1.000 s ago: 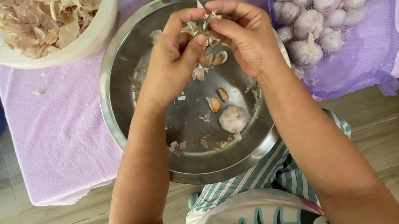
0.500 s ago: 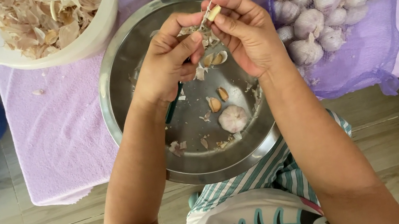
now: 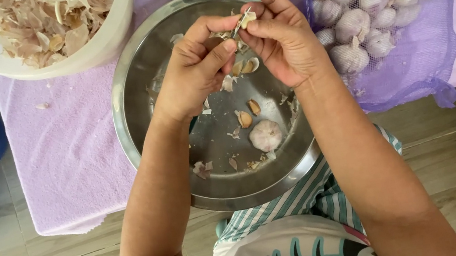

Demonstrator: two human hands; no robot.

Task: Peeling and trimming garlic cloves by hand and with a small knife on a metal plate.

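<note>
Both hands are pinching one garlic clove (image 3: 247, 18) over the steel bowl (image 3: 134, 82). Left hand (image 3: 193, 69) and right hand (image 3: 280, 36) are each gripping it tight. A garlic bulb (image 3: 265, 135) is sitting in the bowl.

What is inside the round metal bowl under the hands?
In the metal bowl lie one whole garlic bulb, a few loose cloves and scraps of papery skin. The left hand and right hand cover the bowl's upper middle, so anything beneath them cannot be seen.

two hands, left hand (image 3: 194, 72) and right hand (image 3: 281, 39), upper centre. one steel bowl (image 3: 135, 88) at centre, holding one whole garlic bulb (image 3: 265, 135). one white tub of skins (image 3: 120, 35) upper left. one purple mesh bag (image 3: 414, 60) upper right, with about a dozen bulbs showing.
</note>
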